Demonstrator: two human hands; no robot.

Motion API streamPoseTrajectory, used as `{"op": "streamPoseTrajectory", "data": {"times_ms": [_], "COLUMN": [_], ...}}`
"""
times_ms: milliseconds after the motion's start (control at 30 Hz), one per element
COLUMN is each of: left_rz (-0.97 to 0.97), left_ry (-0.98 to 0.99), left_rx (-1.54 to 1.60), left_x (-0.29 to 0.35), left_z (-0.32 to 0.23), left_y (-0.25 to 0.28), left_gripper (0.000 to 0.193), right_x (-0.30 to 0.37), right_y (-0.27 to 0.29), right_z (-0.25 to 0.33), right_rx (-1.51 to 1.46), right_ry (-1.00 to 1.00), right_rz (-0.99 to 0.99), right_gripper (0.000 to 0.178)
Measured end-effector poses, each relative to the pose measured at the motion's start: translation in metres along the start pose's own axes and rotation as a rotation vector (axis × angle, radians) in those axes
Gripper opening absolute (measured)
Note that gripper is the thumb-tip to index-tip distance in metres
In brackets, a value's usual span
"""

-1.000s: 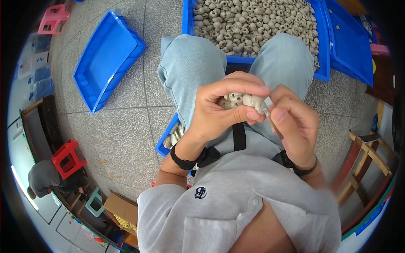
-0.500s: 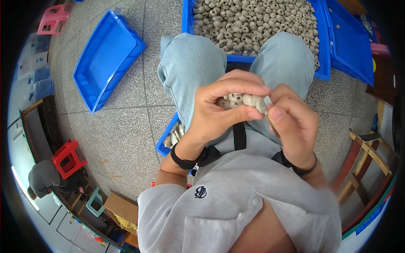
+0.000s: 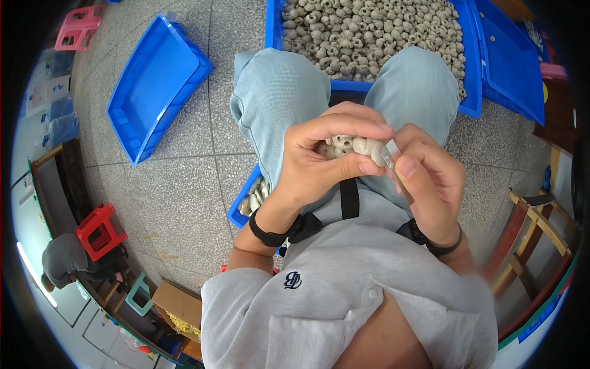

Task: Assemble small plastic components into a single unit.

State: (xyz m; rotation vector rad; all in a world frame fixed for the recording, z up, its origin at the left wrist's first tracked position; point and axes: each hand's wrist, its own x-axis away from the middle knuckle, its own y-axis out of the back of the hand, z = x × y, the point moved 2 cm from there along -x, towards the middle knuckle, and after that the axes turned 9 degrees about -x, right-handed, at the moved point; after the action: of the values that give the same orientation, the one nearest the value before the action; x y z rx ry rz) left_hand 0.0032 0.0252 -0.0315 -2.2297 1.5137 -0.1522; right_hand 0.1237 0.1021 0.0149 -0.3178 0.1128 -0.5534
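Note:
Several small grey pieces with dark holes, which look like unglazed clay [image 3: 342,142], lie in the curl of my left hand [image 3: 300,163]. Its thumb and fingers are closed round them, and a smooth rounded end piece [image 3: 367,147] sticks out to the right. Between the thumb and fingers of my right hand [image 3: 435,181] is a thin flat metal blade [image 3: 391,155]. The blade's face is up against or very close to the rounded end; whether it touches, I cannot tell. Part of the pieces is hidden by my left fingers.
Beyond my knees stands a blue bin [image 3: 470,74] full of similar grey hollow pieces, with another blue bin [image 3: 513,67] tilted beside it. A blue tray [image 3: 150,86] lies on the floor at left. By my left hip, a smaller blue tray [image 3: 236,212] holds pale pieces. A person [image 3: 64,261] is at far left.
The blade has turned in my right fingers and shows more of its flat side. My right thumb has shifted slightly. My left hand keeps its hold.

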Motion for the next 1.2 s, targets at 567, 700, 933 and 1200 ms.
{"op": "streamPoseTrajectory", "data": {"times_ms": [567, 700, 933, 1200], "left_rz": [0.004, 0.006, -0.011, -0.021], "left_ry": [-0.053, -0.059, -0.033, -0.043], "left_rx": [-0.104, -0.125, -0.122, -0.095], "left_x": [0.0004, -0.0003, 0.0007, 0.0033], "left_z": [0.0016, 0.0008, 0.0011, 0.0059], "left_y": [0.0021, 0.0017, 0.0008, 0.0025], "left_gripper": [0.032, 0.032, 0.032, 0.031], "right_x": [-0.0005, -0.0007, -0.0011, -0.0007], "right_y": [-0.0018, -0.0017, -0.0009, -0.0043], "right_z": [0.0019, 0.0035, 0.0027, -0.0001], "right_rx": [0.055, 0.088, 0.141, 0.082], "right_ry": [-0.034, -0.057, -0.052, -0.05], "right_rz": [-0.029, -0.038, -0.041, -0.041], "right_gripper": [0.014, 0.015, 0.014, 0.012]}}
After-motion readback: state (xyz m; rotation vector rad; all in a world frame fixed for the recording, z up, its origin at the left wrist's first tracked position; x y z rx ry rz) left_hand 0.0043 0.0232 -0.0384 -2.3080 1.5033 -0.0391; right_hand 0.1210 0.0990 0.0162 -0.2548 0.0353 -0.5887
